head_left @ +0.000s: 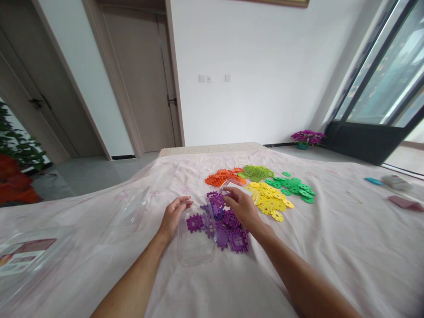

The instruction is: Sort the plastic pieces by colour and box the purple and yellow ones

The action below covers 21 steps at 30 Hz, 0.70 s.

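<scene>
A clear plastic box (196,254) lies in front of me on the cloth, at the left of a pile of purple building pieces (237,240). My left hand (172,216) is at its far left corner, fingers curled together on the rim. A square purple piece (194,223) shows within the box's outline; whether it is inside or under it I cannot tell. Above the purple pile, my right hand (243,207) pinches the edge of a clear plastic lid (232,182), partly hidden behind the hand. Dark blue pieces (217,212) lie among the purple ones.
Beyond are piles of orange (221,177), lime green (256,171), yellow (270,197) and green pieces (298,187). More clear containers (127,212) and a labelled clear box (29,256) stand at left. A pinkish flat object (404,202) and a blue item (374,181) lie at right.
</scene>
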### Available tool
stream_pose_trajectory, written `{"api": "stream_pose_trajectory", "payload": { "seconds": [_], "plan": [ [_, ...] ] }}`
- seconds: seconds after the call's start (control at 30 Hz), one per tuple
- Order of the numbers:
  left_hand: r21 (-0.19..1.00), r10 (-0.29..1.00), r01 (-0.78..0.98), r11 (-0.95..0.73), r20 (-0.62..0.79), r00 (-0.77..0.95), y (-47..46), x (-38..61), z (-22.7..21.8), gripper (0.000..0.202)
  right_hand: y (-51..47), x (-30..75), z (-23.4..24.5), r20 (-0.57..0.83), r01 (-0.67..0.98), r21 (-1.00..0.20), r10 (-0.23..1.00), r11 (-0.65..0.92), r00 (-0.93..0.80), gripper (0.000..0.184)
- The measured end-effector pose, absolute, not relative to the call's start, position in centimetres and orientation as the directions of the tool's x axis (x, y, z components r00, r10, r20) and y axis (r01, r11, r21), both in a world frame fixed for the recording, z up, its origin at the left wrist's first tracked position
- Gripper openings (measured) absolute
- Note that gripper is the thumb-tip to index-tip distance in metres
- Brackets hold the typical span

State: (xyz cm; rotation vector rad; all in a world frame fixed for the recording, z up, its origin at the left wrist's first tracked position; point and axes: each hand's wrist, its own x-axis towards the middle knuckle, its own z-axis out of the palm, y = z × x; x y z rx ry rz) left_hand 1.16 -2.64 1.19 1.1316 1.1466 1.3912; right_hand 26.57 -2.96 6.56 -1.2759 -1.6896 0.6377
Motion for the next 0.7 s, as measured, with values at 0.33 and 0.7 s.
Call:
{"api": "stream_pose_trajectory", "payload": {
  "seconds": [0.33, 0.7],
  "plan": [
    [0.991, 0.993, -0.106, -0.079, 0.069, -0.095, -2.9, 1.3, 1.2, 0.04, -6.5, 23.0, 7.3, 0.313, 0.372, -0.83, 0.898, 0.416, -0.308, 0.034],
    [0.99, 0.991, -0.099, -0.103, 0.094, -0.093, -2.7, 1.1, 1.2, 0.039, -3.8, 26.3, 6.8, 0.346, 0.698, -0.593, 0.91, 0.401, -0.229, 0.024]
  ]
}}
